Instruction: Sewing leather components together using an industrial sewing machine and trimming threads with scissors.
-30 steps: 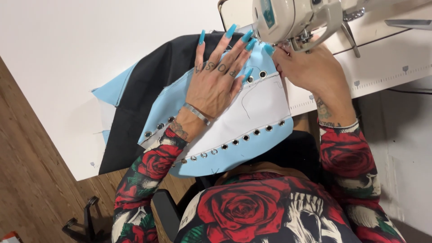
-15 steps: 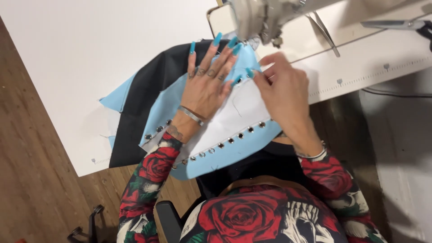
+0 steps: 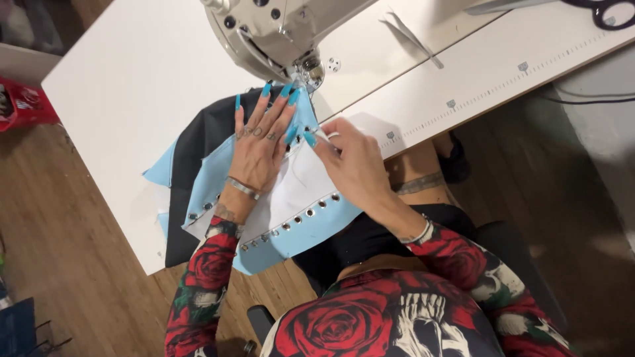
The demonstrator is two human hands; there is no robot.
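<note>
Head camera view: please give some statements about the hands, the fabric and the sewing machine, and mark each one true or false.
1. The left hand lies flat on the light blue and white fabric piece. True.
2. The right hand holds scissors. False: it rests on the fabric near the needle; scissors lie at the table's far edge.
3. The fabric piece has rows of metal eyelets. True.
4. The sewing machine is black. False: it is cream.

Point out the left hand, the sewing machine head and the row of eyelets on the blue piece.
left hand (image 3: 256,142): head view, back of hand.
sewing machine head (image 3: 268,33): head view, cream casing.
row of eyelets (image 3: 296,220): head view, lower blue edge.
</note>
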